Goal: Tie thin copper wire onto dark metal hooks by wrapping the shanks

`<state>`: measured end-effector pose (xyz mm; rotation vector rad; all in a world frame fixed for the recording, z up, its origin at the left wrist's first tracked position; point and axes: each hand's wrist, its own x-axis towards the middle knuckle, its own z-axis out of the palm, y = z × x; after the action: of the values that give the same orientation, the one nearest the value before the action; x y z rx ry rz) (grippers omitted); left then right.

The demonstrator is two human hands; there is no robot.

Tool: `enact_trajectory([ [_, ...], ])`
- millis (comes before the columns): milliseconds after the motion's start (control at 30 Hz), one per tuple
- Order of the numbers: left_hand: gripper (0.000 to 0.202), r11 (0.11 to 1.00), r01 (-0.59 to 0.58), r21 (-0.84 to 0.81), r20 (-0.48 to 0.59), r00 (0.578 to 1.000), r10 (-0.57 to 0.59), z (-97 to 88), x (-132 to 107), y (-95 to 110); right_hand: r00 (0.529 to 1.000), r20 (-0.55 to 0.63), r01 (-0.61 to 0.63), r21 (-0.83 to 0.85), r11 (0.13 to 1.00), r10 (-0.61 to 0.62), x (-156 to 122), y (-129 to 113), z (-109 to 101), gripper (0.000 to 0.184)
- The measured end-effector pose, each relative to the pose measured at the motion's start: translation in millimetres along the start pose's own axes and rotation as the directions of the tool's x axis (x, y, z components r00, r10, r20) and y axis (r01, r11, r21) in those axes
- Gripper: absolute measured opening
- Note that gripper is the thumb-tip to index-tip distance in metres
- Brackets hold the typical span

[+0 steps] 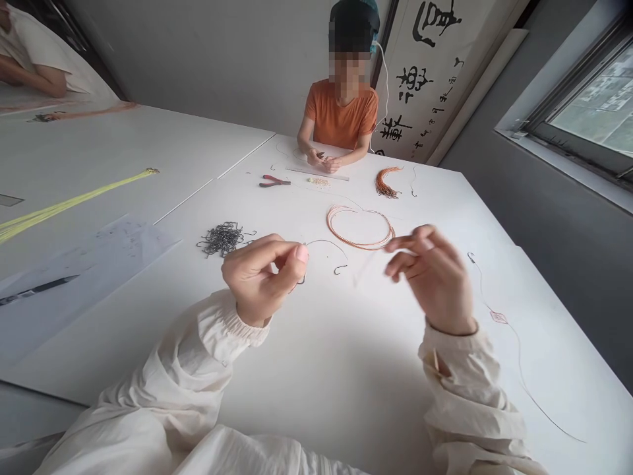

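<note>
My left hand (264,274) is closed in a pinch above the white table (316,369), holding a small fish hook with a thin line (326,244) arcing from it toward the right. A loose hook (340,268) lies on the table just beyond. My right hand (430,270) hovers apart to the right, fingers loosely curled and pinched; a faint thread seems to run from it, too thin to be sure. A coil of copper-coloured line (360,226) lies between and beyond both hands. A heap of dark hooks (221,238) sits to the far left of my left hand.
A person in an orange shirt (340,115) works at the table's far side, with red-handled pliers (274,181), a bundle of orange lines (387,182) and small beads nearby. A rigged hook with long line (499,316) lies at right. Yellow strands (74,201) lie on the left table.
</note>
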<state>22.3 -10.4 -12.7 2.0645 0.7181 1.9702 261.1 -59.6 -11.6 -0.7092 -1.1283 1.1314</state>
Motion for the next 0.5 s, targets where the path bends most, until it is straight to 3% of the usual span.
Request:
enact_trajectory([
  [133,0.020,0.999,0.027,-0.022,0.029,0.999,-0.027,3.1,-4,2,0.925,0.348,-0.218,0.158,0.963,0.152,-14,29,55,0.011],
  [267,0.022,0.998,0.058,-0.017,-0.008,0.998,-0.058,4.2,-6,1,0.930,0.352,-0.210,0.262,0.942,0.110,-27,45,77,0.010],
  [500,0.021,0.994,0.093,-0.058,0.018,0.996,-0.093,6.5,-6,-2,0.920,0.377,-0.194,0.211,0.958,0.104,-32,44,77,0.012],
])
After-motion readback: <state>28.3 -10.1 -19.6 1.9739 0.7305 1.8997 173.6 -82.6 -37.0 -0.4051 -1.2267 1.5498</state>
